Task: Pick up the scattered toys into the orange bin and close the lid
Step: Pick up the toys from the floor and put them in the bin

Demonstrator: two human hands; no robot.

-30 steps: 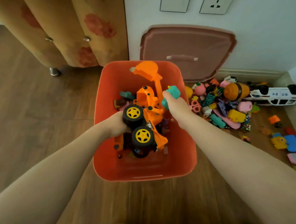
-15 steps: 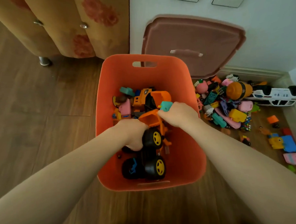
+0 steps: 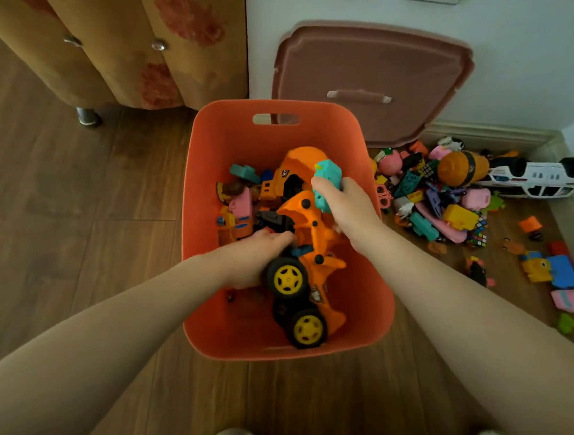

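- The big orange truck [image 3: 309, 249] is now laid down inside the orange bin [image 3: 210, 174]; a second ago it was held up above the rim with its scoop raised, so that toy is counted as delivered.
- The left hand [image 3: 248, 259] is seen at the truck's front wheel, fingers loosely curled against it; whether the wheel is gripped or merely touched cannot be told.
- The right hand [image 3: 346, 207] is kept over the bin, and a small teal toy [image 3: 325, 185] is pinched in its fingers, just as it was before; that piece is not yet let go.
- A drop of the teal toy onto the heap in the bin is judged to be the step in hand.
- Much is left outside: a pile of toys [image 3: 444, 195] lies on the floor just right of the bin, with a white toy car [image 3: 536, 177] against the skirting.
- The lid [image 3: 371, 73] is propped against the wall behind the bin, so closing is judged far off.
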